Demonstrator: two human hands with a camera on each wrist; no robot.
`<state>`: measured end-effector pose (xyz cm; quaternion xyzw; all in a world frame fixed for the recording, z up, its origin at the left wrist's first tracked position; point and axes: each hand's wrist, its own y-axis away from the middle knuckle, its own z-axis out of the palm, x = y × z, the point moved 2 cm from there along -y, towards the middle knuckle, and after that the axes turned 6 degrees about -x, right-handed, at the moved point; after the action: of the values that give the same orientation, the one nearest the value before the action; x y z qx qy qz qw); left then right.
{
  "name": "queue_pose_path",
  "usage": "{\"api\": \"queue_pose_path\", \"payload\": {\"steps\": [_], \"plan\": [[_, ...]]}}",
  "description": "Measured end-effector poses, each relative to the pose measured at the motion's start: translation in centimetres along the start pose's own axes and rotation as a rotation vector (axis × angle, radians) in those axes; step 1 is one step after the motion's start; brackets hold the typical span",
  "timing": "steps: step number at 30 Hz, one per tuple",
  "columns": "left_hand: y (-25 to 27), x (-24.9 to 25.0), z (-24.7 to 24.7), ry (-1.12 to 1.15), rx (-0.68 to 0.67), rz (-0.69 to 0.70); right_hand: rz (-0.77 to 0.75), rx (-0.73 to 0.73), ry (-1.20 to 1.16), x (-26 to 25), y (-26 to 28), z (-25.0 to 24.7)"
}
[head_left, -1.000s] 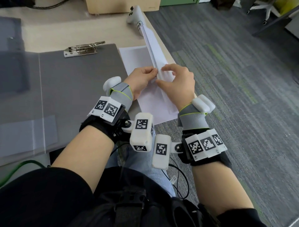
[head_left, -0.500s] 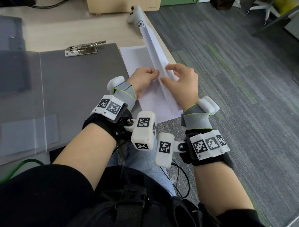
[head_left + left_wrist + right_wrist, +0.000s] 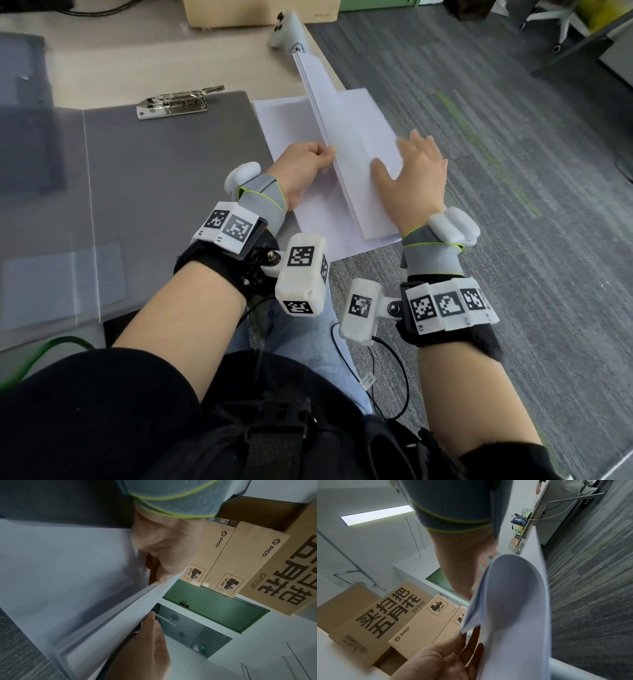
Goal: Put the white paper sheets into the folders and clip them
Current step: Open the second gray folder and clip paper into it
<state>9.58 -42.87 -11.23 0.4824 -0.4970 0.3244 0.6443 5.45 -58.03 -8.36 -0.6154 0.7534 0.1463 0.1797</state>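
Observation:
A stack of white paper sheets (image 3: 287, 120) lies at the table's right edge, beside the open grey folder (image 3: 171, 171). A bunch of the upper sheets (image 3: 349, 137) is lifted and leans to the right. My left hand (image 3: 327, 156) pinches the near left edge of that bunch; the left wrist view shows thumb and fingers closed on the paper edge (image 3: 160, 580). My right hand (image 3: 400, 161) lies spread on the right side of the lifted sheets, fingers straight. In the right wrist view the sheets (image 3: 513, 608) curve beside that hand. The folder's metal clip (image 3: 178, 102) sits at its top edge.
The folder's clear cover (image 3: 41, 154) lies open to the left. A white controller (image 3: 286, 29) and a cardboard box (image 3: 260, 12) stand at the back. The table edge runs just right of the paper, with grey carpet (image 3: 513, 205) beyond. Cables hang by my lap.
My right hand has let go of its pinch and spread out to the right over the sheets. The lifted bunch has tipped further right. The left hand keeps its pinch.

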Motion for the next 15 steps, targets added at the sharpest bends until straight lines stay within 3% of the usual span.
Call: {"api": "queue_pose_path", "payload": {"steps": [6, 15], "plan": [[0.1, 0.2, 0.0, 0.112, -0.018, 0.015, -0.109, -0.121, -0.126, -1.8, 1.0, 1.5], [0.2, 0.2, 0.0, 0.133, -0.017, 0.035, -0.086, -0.140, -0.137, -2.0, 1.0, 1.5]]}}
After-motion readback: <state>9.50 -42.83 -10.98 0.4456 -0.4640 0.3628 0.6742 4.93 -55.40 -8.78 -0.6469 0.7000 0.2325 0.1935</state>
